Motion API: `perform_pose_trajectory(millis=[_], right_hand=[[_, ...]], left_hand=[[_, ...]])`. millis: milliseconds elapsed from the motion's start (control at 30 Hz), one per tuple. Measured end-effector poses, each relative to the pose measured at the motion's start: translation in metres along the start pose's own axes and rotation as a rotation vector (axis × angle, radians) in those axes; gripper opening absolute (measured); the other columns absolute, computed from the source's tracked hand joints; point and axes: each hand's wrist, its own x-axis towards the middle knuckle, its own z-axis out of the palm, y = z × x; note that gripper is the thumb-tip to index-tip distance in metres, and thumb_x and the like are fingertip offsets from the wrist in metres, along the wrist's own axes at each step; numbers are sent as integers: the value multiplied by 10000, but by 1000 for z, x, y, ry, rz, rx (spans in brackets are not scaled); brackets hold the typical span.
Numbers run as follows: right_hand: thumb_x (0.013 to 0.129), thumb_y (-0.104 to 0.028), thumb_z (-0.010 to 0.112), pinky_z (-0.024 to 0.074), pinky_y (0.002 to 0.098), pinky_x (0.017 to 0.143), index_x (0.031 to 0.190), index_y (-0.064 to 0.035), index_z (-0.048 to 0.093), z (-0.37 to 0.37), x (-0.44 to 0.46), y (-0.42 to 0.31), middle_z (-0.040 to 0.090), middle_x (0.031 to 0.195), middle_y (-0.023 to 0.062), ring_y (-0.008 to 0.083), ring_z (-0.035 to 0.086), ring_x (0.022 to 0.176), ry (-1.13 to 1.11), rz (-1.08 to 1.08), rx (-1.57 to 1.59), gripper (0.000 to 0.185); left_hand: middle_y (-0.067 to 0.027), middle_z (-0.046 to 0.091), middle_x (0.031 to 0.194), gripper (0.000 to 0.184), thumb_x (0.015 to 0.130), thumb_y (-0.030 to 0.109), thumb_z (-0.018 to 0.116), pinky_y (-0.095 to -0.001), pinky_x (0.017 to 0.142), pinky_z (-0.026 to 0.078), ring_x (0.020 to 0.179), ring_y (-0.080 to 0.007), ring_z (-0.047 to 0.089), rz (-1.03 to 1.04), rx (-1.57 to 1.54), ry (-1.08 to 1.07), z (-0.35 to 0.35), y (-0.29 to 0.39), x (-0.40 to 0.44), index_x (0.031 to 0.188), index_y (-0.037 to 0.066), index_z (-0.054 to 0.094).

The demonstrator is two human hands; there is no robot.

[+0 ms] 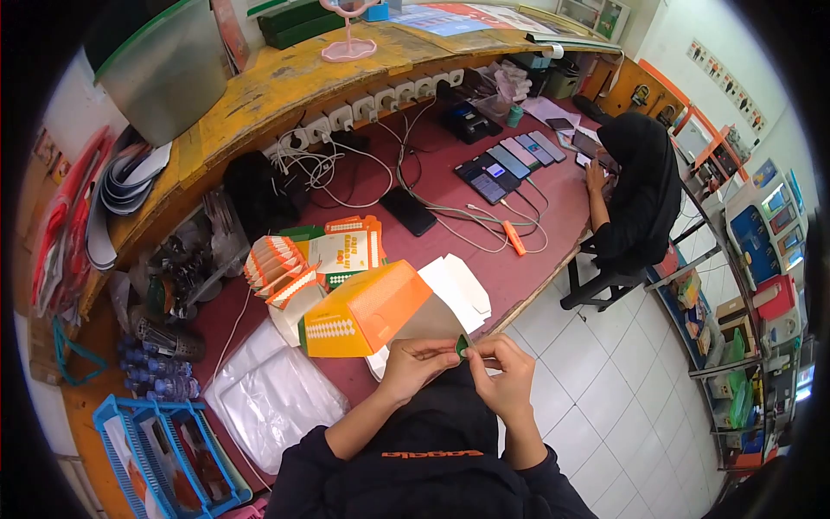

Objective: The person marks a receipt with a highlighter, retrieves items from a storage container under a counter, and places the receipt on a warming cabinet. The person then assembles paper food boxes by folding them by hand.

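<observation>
Both hands are close together at the near edge of the red tabletop. My left hand (415, 368) pinches the edge of an orange and yellow cardboard box (372, 311), near a small green flap (462, 345). Close on the right, my right hand (503, 370) has its fingers closed on the same green flap. The box lies tilted, its grey inner side facing my right hand. Behind it are a stack of folded orange and white cartons (275, 266) and a flat printed carton (350, 251). White card pieces (456, 290) lie to the right of the box.
Clear plastic bags (272, 394) lie left of my hands, beside a blue basket (169, 454). A black phone (408, 211), cables and an orange cutter (514, 238) lie farther back. Another person (640, 182) sits at the right near several phones.
</observation>
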Motion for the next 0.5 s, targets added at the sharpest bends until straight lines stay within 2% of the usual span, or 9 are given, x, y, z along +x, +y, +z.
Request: perform_pose_trajectory(millis=[100,200,267,300,367,400,433,467,500], right_hand=[[726,35,672,529,254,546,747,11,589,2,-1,-1,592,725,90,185,636,615,-5,3,21,89],[720,24,666,513,260,561,811,0,621,10,-5,-5,604,786,86,191,636,681,31,-51,-39,104],[701,-19,673,502,327,717,951,-26,634,11,-6,-13,592,990,122,254,599,896,-61,-153,-150,254],[701,-19,673,502,327,717,951,-26,634,13,-7,-14,592,990,122,254,599,896,-61,-152,-148,254],[683,-64,681,418,437,900,1083,-58,606,18,-8,-14,495,1213,152,327,483,1086,-107,-300,-355,407],[668,-84,694,322,526,975,1097,-67,591,17,-12,-5,420,1301,180,391,418,1143,-151,-325,-346,442],[668,-84,694,322,526,975,1097,-67,591,17,-11,2,420,1301,180,391,418,1143,-154,-327,-345,442],[652,-65,702,303,521,988,1078,-38,592,16,-10,7,392,1327,201,409,409,1156,-100,-323,-307,440],[637,-45,710,284,516,1002,1058,-9,593,14,-8,10,363,1353,222,427,399,1169,-44,-320,-270,439]], left_hand=[[-74,655,882,201,811,-3,643,-182,644,503,754,-92,617,40,-11,-11,-2,-9,1,1009,-37,633],[-60,639,885,178,840,12,610,-203,680,514,764,-106,619,109,-137,7,3,-12,2,1010,-38,626],[-53,629,884,172,864,31,585,-216,701,520,773,-115,621,143,-248,45,6,-7,1,1017,-40,619],[-59,624,896,178,883,49,556,-236,727,527,786,-133,626,154,-358,42,6,-5,0,1029,-39,606],[-64,619,909,187,902,67,527,-255,753,534,799,-151,631,165,-469,38,5,4,-1,1042,-39,592],[-71,622,912,200,909,83,514,-252,753,541,816,-153,637,52,-523,52,5,10,-2,1051,-43,577],[-79,625,915,214,916,98,501,-250,754,547,834,-156,642,-62,-576,68,3,13,-3,1061,-48,562],[-106,634,956,204,922,102,483,-229,729,553,875,-153,647,-91,-803,-28,-9,1,3,1046,-43,556],[-106,634,956,204,922,102,483,-229,729,553,875,-153,647,-91,-802,-28,-12,7,3,1046,-43,556]])
